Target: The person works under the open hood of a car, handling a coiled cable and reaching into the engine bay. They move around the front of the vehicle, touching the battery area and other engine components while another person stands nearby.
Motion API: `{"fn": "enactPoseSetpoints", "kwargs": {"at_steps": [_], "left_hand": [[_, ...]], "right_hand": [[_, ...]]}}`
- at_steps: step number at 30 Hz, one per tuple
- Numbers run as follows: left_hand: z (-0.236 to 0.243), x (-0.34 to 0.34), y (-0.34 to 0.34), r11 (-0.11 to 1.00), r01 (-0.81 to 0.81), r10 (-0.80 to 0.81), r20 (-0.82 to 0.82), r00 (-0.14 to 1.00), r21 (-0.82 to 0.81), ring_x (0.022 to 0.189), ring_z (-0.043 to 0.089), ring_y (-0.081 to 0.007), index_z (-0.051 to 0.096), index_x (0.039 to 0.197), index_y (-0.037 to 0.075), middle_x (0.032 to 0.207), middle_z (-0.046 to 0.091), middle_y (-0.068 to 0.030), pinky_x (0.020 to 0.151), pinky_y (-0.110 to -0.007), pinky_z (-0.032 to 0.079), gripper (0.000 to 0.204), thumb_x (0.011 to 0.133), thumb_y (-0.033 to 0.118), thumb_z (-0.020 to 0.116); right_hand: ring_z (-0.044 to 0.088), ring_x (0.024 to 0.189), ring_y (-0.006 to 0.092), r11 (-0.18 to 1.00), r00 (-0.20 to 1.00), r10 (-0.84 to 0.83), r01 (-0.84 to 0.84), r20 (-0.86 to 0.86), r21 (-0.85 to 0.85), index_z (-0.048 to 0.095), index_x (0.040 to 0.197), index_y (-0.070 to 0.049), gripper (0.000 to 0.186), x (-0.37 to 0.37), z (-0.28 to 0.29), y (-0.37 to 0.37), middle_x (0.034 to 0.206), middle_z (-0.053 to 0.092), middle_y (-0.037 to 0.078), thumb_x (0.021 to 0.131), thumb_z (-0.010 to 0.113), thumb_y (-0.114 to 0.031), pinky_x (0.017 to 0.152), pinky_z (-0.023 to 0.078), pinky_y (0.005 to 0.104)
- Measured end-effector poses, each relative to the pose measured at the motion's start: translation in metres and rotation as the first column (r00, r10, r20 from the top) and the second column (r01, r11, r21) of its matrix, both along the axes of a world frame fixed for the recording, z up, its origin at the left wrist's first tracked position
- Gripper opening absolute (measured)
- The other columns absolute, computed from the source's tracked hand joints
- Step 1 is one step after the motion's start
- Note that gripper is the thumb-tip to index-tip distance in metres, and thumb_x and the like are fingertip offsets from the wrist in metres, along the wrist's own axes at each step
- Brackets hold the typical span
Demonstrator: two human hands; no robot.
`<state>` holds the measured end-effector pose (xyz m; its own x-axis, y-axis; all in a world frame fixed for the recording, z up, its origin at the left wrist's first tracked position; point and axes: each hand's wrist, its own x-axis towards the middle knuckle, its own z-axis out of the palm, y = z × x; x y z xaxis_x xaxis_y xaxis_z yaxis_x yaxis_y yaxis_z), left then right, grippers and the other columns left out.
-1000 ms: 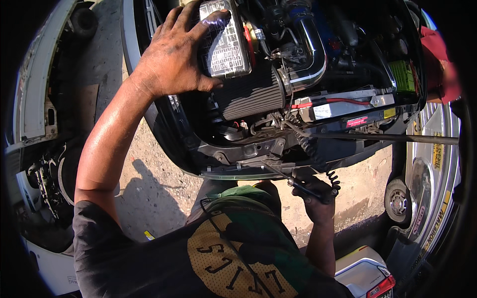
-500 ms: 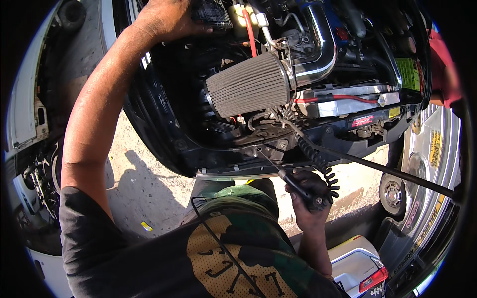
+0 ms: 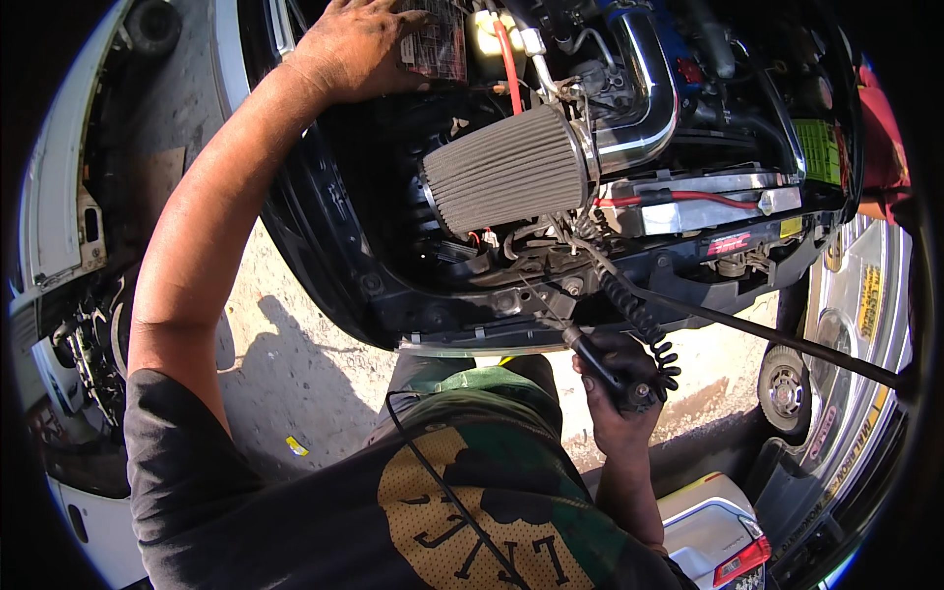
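My left hand (image 3: 359, 47) reaches into the engine bay at the upper left. Its fingers are spread and rest against a dark box with a printed top (image 3: 435, 47), perhaps a car battery. In front of my body, my right hand (image 3: 629, 379) is wrapped around a black air blow gun (image 3: 593, 356). The gun's thin nozzle points up and left toward the front panel of the car (image 3: 447, 315). A black coiled hose (image 3: 629, 310) hangs by the gun. Between my hands sits a grey pleated cone air filter (image 3: 506, 172).
A chrome intake pipe (image 3: 654, 93) curves behind the filter. A dark rod (image 3: 767, 332) slants across the right side. Another person in a red sleeve (image 3: 883, 133) stands at the far right. Parked vehicles (image 3: 846, 334) flank the sunlit ground (image 3: 305, 369).
My left hand's fingers have spread wider over the box, and more of the box shows. The right hand keeps its grip on the blow gun. The whole view has shifted slightly.
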<state>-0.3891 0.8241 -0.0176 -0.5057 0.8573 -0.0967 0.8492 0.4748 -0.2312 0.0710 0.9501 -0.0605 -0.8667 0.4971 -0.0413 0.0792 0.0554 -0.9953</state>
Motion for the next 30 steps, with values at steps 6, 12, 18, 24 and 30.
{"fn": "enactPoseSetpoints", "kwargs": {"at_steps": [6,12,18,24,30], "left_hand": [[0.004,0.007,-0.001,1.000,0.019,-0.019,0.001,1.000,0.002,0.162,0.025,-0.0414,0.059,0.153,0.009,0.171,0.034,-0.0236,0.130,-0.057,0.024,0.087,0.086,0.062,0.076],[0.002,0.021,-0.015,0.983,0.000,-0.017,0.094,0.995,0.186,0.154,0.033,-0.0430,0.057,0.152,0.012,0.164,0.040,-0.0210,0.123,-0.056,0.034,0.082,0.086,0.054,0.080],[-0.020,0.115,-0.066,0.961,-0.088,0.240,0.630,0.739,-0.263,0.116,0.071,-0.0335,0.077,0.109,0.000,0.112,0.076,-0.0200,0.099,-0.047,0.058,0.036,0.100,0.034,0.070],[-0.077,0.156,-0.044,0.820,0.226,0.145,0.573,0.807,-0.525,0.129,0.068,-0.0329,0.077,0.125,0.008,0.131,0.075,-0.0118,0.111,-0.047,0.053,0.045,0.114,0.036,0.043],[-0.135,0.189,-0.016,0.938,0.007,0.275,0.756,0.595,-0.346,0.130,0.066,-0.0355,0.069,0.137,0.004,0.138,0.070,-0.0216,0.110,-0.048,0.053,0.050,0.115,0.034,0.036]], "right_hand": [[0.071,0.110,0.0275,0.996,0.998,-0.029,0.024,-0.054,-0.086,0.059,0.120,0.000,0.035,0.007,-0.003,-0.005,0.128,0.064,0.024,0.090,0.071,0.013,0.094,0.063,0.0413],[0.071,0.111,0.0272,0.999,0.998,-0.025,0.022,-0.057,-0.040,0.060,0.121,-0.002,0.037,0.012,-0.005,-0.008,0.128,0.063,0.023,0.089,0.070,0.014,0.094,0.063,0.0405],[0.073,0.103,0.0252,0.972,0.983,-0.128,0.098,-0.131,-0.212,0.060,0.122,-0.002,0.037,0.023,-0.002,-0.013,0.128,0.064,0.021,0.091,0.070,0.015,0.094,0.062,0.0382],[0.072,0.102,0.0235,0.997,0.984,-0.074,0.076,-0.162,0.009,0.060,0.122,-0.001,0.035,0.032,0.002,-0.008,0.121,0.066,0.019,0.092,0.068,0.015,0.092,0.060,0.0365],[0.070,0.102,0.0223,0.993,0.965,-0.118,0.120,-0.236,-0.005,0.060,0.117,0.000,0.030,0.038,0.003,-0.017,0.123,0.066,0.019,0.092,0.064,0.016,0.089,0.061,0.0359]]}}
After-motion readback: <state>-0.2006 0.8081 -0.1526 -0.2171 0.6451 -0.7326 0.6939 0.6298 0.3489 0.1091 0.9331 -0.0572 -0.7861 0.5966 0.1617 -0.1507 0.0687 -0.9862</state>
